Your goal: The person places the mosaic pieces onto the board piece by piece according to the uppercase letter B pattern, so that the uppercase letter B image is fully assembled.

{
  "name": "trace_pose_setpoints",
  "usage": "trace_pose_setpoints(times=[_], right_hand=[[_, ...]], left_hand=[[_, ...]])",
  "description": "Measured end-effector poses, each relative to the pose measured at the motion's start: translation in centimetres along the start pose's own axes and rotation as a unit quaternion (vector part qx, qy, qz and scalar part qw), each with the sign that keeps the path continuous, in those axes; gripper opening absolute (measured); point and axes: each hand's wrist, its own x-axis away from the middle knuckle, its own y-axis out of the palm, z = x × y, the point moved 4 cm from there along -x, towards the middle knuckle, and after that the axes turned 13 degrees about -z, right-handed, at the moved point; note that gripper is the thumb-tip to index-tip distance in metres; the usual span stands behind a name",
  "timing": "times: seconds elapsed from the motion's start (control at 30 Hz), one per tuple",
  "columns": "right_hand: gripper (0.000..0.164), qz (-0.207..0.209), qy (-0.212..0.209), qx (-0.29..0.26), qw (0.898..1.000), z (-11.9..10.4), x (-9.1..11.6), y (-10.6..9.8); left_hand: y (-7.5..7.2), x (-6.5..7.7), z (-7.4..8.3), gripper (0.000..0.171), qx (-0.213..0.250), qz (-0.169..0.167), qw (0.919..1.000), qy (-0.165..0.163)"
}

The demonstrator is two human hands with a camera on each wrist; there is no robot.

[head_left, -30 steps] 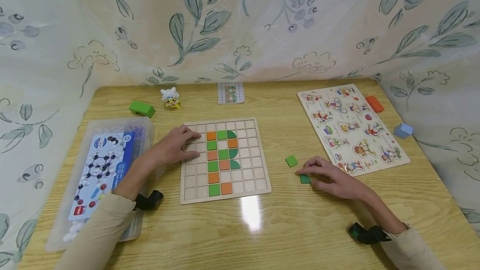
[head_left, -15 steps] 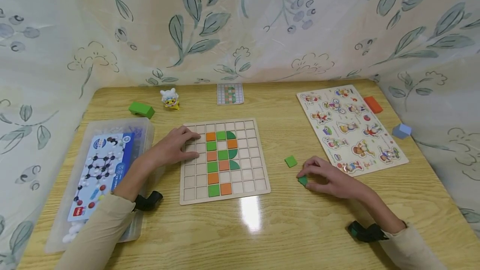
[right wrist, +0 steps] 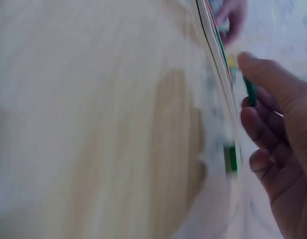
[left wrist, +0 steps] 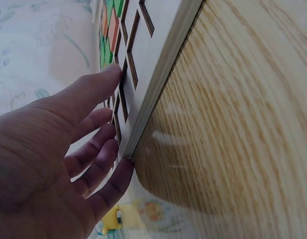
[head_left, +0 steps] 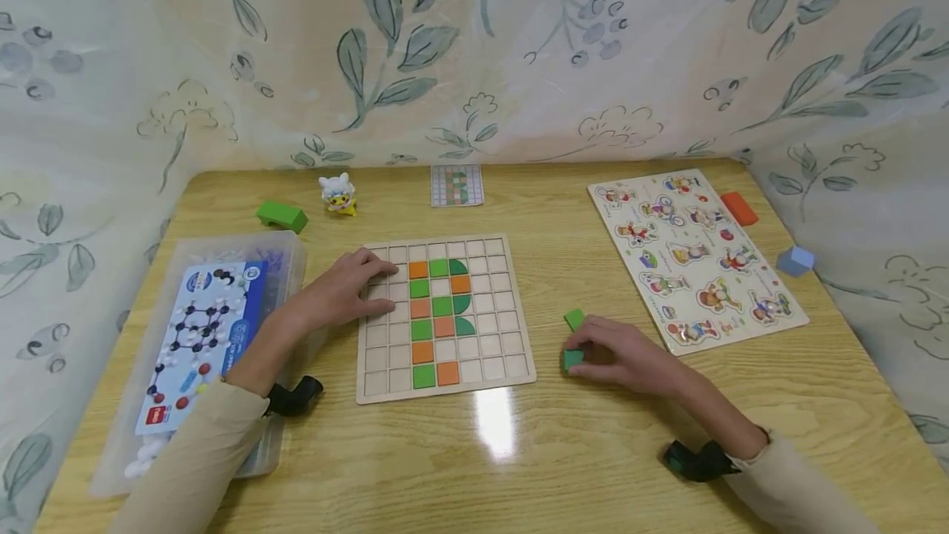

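A wooden grid board (head_left: 489,369) lies mid-table, with orange square tiles (head_left: 422,352), light green square tiles (head_left: 420,330) and dark green rounded tiles (head_left: 461,304) in some cells. My left hand (head_left: 343,290) rests at its left edge, thumb and fingertips spread over the outer cells; in the left wrist view the little fingertip meets the board's rim (left wrist: 148,107). To the right of the board, my right hand (head_left: 621,354) pinches a dark green tile (head_left: 572,359) between thumb and fingers. Just behind it a light green square tile (head_left: 574,319) lies on the table, partly covered by the hand.
A small pattern card (head_left: 456,185) lies at the back. On the left are a clear plastic box (head_left: 292,270), a green block (head_left: 282,216) and a toy figure (head_left: 338,194). A picture puzzle board (head_left: 643,258), a red block (head_left: 740,208) and a blue block (head_left: 797,260) lie right.
My right hand has taken hold of the dark green tile, lifted it from the table and moved left with it toward the board. The left hand stays put.
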Motion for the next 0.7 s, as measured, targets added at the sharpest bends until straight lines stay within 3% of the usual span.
trace_pose_setpoints(times=[0.17,0.27,0.47,0.7], right_hand=[[0.022,-0.009,-0.079,0.025,0.997,-3.2,-3.9,1.1],[0.02,-0.026,-0.1,0.043,0.994,-5.0,-6.3,2.0],[0.02,-0.058,-0.091,0.099,0.989,-7.1,-9.5,3.4],[0.021,-0.067,-0.064,0.113,0.989,-7.1,-10.2,4.0]], left_hand=[[0.0,-0.1,-0.1,0.054,0.005,-0.007,0.9999,-0.009],[0.0,0.0,-0.2,0.054,0.006,-0.01,0.9998,-0.013],[-0.1,0.1,-0.1,0.055,0.006,-0.005,0.9999,-0.008],[-0.1,0.1,-0.1,0.053,0.006,-0.007,1.0,-0.002]])
